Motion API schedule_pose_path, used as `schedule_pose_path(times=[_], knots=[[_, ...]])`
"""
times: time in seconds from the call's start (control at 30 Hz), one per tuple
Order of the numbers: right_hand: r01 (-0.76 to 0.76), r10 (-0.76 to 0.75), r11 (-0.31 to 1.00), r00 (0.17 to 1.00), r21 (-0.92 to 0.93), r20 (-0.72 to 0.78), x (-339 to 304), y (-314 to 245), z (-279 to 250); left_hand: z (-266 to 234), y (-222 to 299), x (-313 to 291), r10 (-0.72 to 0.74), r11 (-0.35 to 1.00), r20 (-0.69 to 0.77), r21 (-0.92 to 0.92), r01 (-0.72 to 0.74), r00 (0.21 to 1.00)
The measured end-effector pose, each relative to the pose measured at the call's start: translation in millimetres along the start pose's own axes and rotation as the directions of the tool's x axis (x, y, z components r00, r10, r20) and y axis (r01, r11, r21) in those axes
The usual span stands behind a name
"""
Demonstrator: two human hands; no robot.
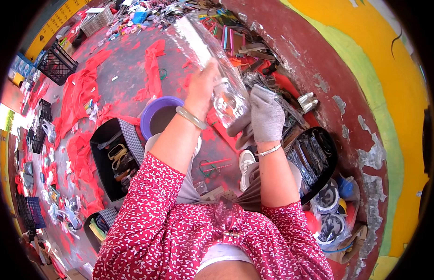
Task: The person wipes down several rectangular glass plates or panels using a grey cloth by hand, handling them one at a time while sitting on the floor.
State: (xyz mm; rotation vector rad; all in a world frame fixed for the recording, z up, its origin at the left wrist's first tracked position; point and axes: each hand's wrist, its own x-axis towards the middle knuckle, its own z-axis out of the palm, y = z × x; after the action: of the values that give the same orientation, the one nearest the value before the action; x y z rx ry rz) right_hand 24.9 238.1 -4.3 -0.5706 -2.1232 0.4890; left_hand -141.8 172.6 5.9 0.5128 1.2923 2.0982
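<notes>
A long clear plastic packet (232, 95) with a white strip toward its far end is held up in front of me, slanting away to the upper left. My bare left hand (203, 86), a pale bangle at its wrist, is closed on the packet's left side. On my right hand (267, 114) is a grey work glove; its fingers bend around the near end of the same packet. Glare and folds in the plastic hide what is inside.
A purple basin (144, 119) stands at my left, beside a black bin (99, 161) of assorted goods. Another black bin (330, 163) with wrapped items is at my right. Piled goods (254, 49) line the peeling red wall (315, 56). Red sheeting (79, 93) litters the floor.
</notes>
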Motion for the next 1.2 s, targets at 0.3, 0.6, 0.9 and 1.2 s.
schedule_pose_path(times=[0.3, 0.6, 0.9, 1.2], knots=[[-0.489, 0.226, 0.175, 0.865, 0.854, 0.449, 7, 45, 1, -23, 16, 16, 0.047, 0.998, -0.087, -0.025, -0.050, 0.995], [0.153, -0.084, 0.950, 0.965, -0.274, 0.248, 12, -29, 2, 18, -25, -15, 0.052, 0.975, 0.291, 0.194, -0.112, 0.955], [-0.222, 0.222, 0.975, 0.974, 0.004, 0.036, 2, -32, 10, 33, -7, -23, 0.076, 0.996, 0.164, -0.068, -0.065, 0.984], [-0.069, 0.043, 0.972, 0.992, -0.226, -0.117, -2, -14, 15, 28, -27, -14, 0.144, 0.988, 0.071, -0.058, -0.141, 0.987]])
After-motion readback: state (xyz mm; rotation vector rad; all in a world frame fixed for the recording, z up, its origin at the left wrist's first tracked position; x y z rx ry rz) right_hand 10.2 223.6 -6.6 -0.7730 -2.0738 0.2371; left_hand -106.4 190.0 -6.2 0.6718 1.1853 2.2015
